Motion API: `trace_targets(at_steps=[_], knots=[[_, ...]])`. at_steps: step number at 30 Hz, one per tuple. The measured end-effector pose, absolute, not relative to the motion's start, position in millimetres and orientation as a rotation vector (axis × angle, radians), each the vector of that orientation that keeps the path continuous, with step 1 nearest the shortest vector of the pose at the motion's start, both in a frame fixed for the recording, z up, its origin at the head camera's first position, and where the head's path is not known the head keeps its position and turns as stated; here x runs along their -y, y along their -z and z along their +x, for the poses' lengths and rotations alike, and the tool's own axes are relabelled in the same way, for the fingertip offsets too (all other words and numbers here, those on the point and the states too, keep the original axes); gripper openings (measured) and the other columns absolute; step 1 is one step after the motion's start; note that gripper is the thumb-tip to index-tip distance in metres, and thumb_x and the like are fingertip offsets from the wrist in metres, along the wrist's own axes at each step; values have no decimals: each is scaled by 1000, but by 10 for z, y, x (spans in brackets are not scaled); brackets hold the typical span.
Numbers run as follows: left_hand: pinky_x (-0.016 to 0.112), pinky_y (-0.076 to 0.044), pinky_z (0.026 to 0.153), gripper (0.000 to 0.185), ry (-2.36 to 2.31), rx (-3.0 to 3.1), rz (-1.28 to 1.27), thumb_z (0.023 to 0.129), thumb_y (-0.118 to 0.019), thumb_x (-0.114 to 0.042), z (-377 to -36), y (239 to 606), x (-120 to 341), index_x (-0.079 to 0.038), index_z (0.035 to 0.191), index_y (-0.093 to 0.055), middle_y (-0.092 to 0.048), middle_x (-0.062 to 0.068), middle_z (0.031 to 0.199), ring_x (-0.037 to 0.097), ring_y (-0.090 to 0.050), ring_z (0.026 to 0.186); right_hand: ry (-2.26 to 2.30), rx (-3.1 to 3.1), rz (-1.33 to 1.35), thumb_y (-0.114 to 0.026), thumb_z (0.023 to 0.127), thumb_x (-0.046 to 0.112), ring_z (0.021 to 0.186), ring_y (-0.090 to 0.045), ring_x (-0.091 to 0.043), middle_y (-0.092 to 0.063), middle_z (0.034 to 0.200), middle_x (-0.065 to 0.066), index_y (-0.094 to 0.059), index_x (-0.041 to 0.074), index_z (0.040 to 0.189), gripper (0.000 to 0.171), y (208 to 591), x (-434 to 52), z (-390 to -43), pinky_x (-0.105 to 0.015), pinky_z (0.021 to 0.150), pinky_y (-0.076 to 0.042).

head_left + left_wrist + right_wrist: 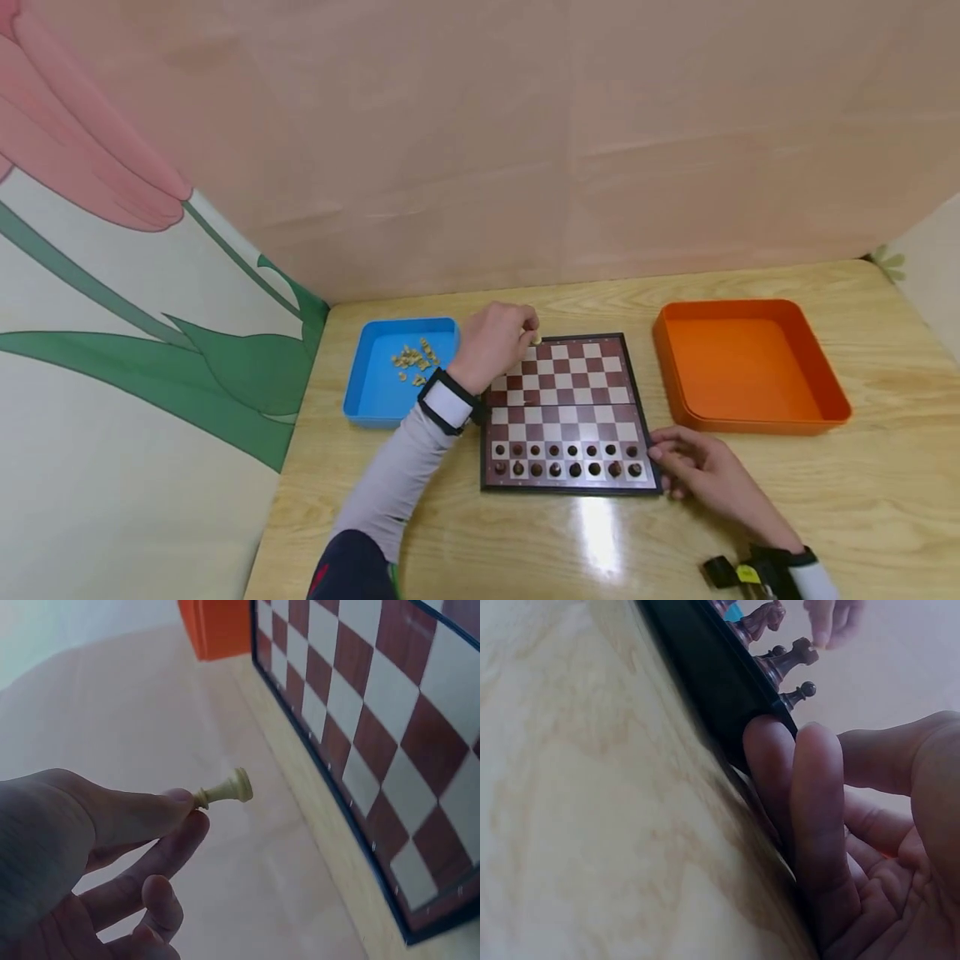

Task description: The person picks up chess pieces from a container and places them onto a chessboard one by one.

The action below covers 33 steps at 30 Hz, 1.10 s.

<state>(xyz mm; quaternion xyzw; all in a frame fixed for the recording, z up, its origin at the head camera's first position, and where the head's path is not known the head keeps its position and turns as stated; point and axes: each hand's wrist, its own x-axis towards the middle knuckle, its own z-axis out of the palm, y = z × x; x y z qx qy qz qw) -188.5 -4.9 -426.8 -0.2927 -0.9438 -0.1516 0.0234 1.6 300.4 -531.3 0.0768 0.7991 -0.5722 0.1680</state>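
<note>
A small chessboard (570, 392) lies on the wooden table, with two rows of dark pieces (573, 461) along its near edge. My left hand (498, 337) hovers over the board's far left corner and pinches a cream pawn (225, 790) between thumb and fingertips. In the left wrist view the pawn sticks out sideways beside the chessboard (390, 712) edge. My right hand (693, 467) rests on the table with straight fingers (810, 825) pressed against the board's near right corner (727, 682).
A blue tray (375, 392) left of the board holds several cream pieces (412, 360). An orange tray (813, 408) stands right of the board with nothing visible inside. Walls close the table at the back and left.
</note>
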Motion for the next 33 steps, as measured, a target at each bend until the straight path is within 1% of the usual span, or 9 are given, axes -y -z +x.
trace_targets(at_steps=[4,12,18,24,33], knots=[[20,-46,55,10,521,2914,-937,105,-71,-27,-1906,4336,-37,-22,107,-80,-76,-9,94,5,-60,72,1638,-2258,224,-68,106,19,71,-69,-22,-72,107,-17,-57,-5,139,42,5314,-2998,1,-36,62,-62],[21,-48,56,11,533,2923,-1000,104,-72,-24,-1959,4504,-151,-20,110,-81,-79,-6,106,8,-65,80,1671,-2220,208,-67,107,18,75,-70,-23,-71,108,-19,-56,-5,141,43,5354,-3013,-19,-37,65,-63],[23,-49,58,11,528,2930,-997,106,-70,-24,-1992,4595,-176,-21,108,-80,-78,-7,103,7,-64,81,1672,-2235,214,-67,107,18,76,-71,-22,-71,110,-19,-57,-5,140,42,5341,-2995,-35,-36,67,-63],[20,-47,57,12,531,2950,-1035,105,-71,-24,-1984,4630,-238,-20,106,-82,-77,-7,98,5,-61,76,1655,-2250,237,-67,107,17,76,-71,-23,-70,110,-19,-57,-5,140,41,5325,-2993,-22,-36,68,-63],[19,-47,57,11,496,2907,-1073,105,-70,-23,-1969,4686,-311,-20,103,-81,-77,-7,95,4,-61,75,1622,-2262,269,-67,108,20,76,-71,-24,-71,110,-18,-56,-4,142,44,5306,-3016,12,-35,69,-63]])
